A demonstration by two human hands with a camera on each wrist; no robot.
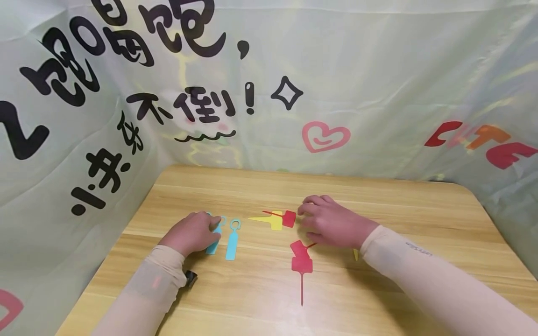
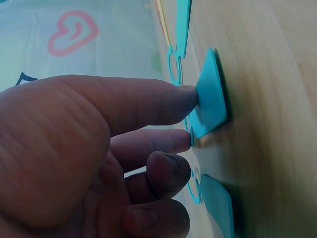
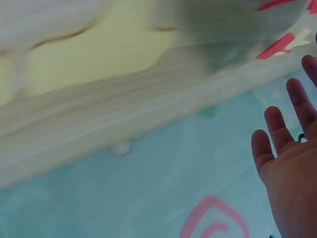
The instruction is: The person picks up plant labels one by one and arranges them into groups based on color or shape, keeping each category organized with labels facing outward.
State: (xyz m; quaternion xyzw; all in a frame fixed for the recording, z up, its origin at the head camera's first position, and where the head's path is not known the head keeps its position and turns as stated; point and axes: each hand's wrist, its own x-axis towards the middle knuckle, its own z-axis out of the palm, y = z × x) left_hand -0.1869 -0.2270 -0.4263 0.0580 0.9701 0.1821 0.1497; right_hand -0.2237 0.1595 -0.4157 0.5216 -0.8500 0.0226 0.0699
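Observation:
In the head view, my left hand (image 1: 192,233) is over the left row of blue hook-ended plant tags. Its thumb and index finger pinch one blue tag (image 2: 212,101) low at the tabletop. A second blue tag (image 1: 231,247) lies to the right, and a third blue tag (image 2: 218,203) is mostly hidden by the hand in the head view. My right hand (image 1: 334,221) hovers with spread, slightly bent fingers, holding nothing visible. Beside its fingertips, a red T-shaped plant label (image 1: 288,218) lies across a yellow one (image 1: 276,225). Nearer me, two red labels (image 1: 301,265) overlap.
Part of another yellow label (image 1: 355,254) shows beneath the right wrist. A black strap-like piece (image 1: 190,279) sits at the left cuff. The wooden table (image 1: 252,298) ends at the back and left against a printed cloth (image 1: 378,70).

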